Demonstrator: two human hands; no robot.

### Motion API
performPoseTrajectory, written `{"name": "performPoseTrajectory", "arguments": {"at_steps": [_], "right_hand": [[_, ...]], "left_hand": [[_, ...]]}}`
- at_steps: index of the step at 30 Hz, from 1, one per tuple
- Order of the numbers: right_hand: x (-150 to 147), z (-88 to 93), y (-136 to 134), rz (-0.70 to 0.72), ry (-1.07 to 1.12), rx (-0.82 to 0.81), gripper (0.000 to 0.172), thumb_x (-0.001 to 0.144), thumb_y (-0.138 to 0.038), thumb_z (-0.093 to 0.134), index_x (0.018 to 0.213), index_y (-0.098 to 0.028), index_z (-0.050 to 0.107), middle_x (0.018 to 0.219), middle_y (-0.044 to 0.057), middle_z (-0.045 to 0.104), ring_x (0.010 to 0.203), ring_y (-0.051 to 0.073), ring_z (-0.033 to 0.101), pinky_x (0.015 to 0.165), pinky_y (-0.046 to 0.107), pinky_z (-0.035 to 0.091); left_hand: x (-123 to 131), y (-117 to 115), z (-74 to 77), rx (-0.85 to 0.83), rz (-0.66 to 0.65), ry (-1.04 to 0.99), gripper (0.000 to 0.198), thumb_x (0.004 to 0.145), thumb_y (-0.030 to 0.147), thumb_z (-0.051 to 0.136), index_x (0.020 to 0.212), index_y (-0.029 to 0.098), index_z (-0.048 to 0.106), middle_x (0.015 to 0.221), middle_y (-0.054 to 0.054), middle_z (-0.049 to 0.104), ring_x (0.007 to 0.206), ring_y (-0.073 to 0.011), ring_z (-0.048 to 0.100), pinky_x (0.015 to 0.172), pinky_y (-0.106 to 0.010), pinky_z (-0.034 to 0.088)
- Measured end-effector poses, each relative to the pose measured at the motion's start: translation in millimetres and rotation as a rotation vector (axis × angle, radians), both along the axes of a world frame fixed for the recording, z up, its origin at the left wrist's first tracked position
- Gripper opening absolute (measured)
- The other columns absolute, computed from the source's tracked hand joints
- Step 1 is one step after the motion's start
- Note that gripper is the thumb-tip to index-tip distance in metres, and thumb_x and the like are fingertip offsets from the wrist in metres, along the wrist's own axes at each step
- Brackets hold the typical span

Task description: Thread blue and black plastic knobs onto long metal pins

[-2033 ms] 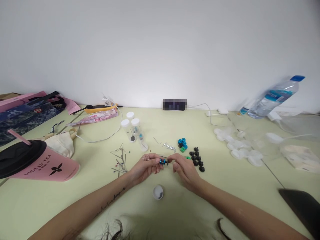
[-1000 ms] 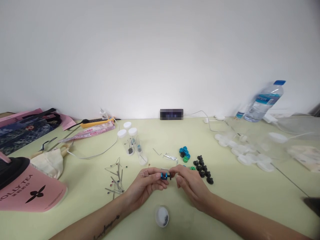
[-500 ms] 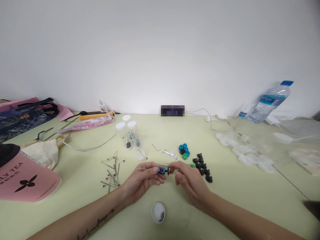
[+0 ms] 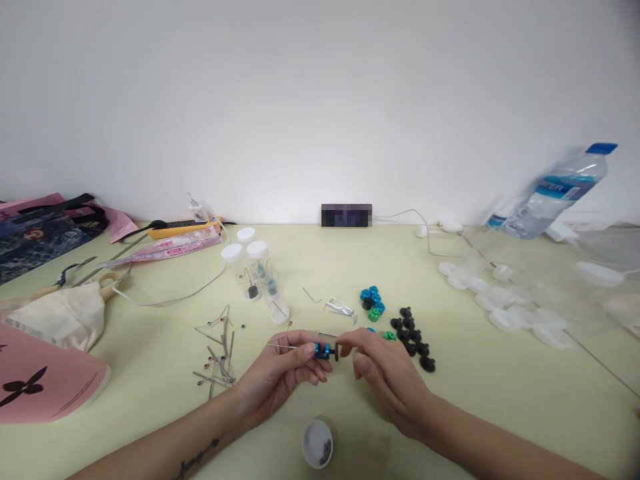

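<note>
My left hand (image 4: 273, 373) pinches a small blue metal fitting (image 4: 321, 351) between thumb and fingers. A thin metal rod (image 4: 281, 345) runs leftward from that grip. Out of the fitting's right side sticks a black disc-headed piece (image 4: 337, 352). My right hand (image 4: 387, 373) has its index fingertip at the black disc, seemingly touching it. Its thumb stays apart from the index finger, and nothing shows between them. Just above the fitting, a short thin metal piece (image 4: 327, 335) lies between the two hands; what holds it is unclear.
Bent metal rods (image 4: 220, 353) lie left, L-shaped keys (image 4: 341, 308) ahead. Blue knobs (image 4: 373, 293), green ones (image 4: 374, 315) and black disc-headed pieces (image 4: 410, 333) sit right. A small white cup (image 4: 317, 443) with tiny parts stands in front. Lidded clear jars (image 4: 257, 263) stand behind.
The view has shifted slightly, so table items sit a little differently in frame. Both hands keep nearly the same pose around the blue fitting.
</note>
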State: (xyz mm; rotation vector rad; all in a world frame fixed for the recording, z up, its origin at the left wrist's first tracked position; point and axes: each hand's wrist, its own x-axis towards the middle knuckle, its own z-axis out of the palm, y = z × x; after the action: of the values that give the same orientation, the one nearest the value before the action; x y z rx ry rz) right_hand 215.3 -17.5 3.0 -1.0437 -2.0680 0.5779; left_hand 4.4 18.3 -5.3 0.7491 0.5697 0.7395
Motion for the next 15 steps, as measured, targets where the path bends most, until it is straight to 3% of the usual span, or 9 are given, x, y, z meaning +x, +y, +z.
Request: {"name": "performPoseTrajectory", "arguments": {"at_steps": [15], "right_hand": [[0.4, 1.1, 0.5, 0.03, 0.01, -0.026, 0.025, 0.099, -0.026, 0.031, 0.112, -0.025, 0.052, 0.091, 0.002, 0.062, 0.08, 0.015, 0.059, 0.07, 0.026, 0.041]], "left_hand": [[-0.6, -0.3, 3.2, 0.013, -0.031, -0.006, 0.015, 0.085, 0.017, 0.061, 0.093, 0.006, 0.068, 0.079, -0.012, 0.071, 0.066, -0.0113, 0.067, 0.063, -0.017, 0.053]]}}
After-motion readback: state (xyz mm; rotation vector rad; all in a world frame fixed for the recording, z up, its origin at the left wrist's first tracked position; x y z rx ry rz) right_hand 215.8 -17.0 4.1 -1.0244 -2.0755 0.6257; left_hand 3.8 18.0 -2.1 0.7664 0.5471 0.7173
